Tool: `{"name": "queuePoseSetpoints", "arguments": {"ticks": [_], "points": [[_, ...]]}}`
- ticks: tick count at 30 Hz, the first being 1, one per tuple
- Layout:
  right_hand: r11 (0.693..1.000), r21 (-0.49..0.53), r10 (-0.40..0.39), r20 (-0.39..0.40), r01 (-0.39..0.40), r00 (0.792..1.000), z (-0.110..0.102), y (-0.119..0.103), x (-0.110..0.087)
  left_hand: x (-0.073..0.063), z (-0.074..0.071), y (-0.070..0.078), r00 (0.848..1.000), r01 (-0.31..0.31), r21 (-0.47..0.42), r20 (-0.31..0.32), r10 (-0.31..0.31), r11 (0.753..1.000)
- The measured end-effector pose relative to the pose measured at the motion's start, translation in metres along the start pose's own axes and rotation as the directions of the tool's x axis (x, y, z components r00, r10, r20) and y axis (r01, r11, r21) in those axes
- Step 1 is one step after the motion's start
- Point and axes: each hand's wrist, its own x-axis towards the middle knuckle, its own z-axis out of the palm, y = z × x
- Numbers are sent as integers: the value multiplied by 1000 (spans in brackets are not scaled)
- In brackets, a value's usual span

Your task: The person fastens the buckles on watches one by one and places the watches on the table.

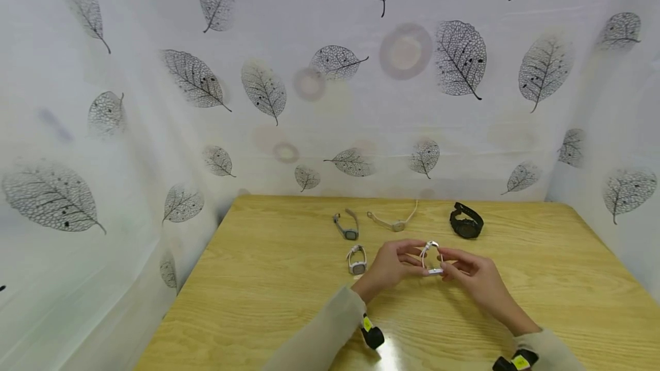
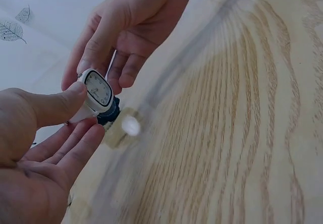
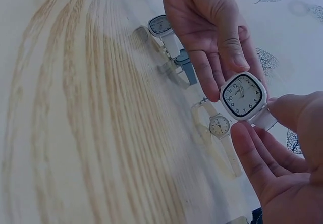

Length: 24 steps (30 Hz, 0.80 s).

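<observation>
A white wristwatch with a rounded-square case is held up over the table between both hands, its strap forming an upright loop. My left hand pinches it from the left, thumb low by the case. From the right, my right hand grips the other side with thumb and fingers. In the right wrist view the watch's white dial with black numerals and a black border faces the camera. Nearest to the left hand, a second white square watch stands on the table with its strap looped.
Behind the hands on the wooden table lie a grey square watch, a small round watch with a pale strap spread out, and a chunky black watch. A leaf-patterned white curtain surrounds the table's back and sides.
</observation>
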Motion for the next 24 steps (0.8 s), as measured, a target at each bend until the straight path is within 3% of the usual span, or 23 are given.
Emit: {"name": "queuePoseSetpoints", "arguments": {"ticks": [8,15,24], "points": [[998,6,60,31,-60,998,-3,0,-3,3,4,-3,1000,-12,33,-19,13,999],[994,5,108,115,-110,987,-10,-1,-2,6,3,-2,999,44,136,-29,-40,990],[974,36,212,208,-224,955,-15,0,-1,13,1,4,993,100,276,29,-112,956]]}}
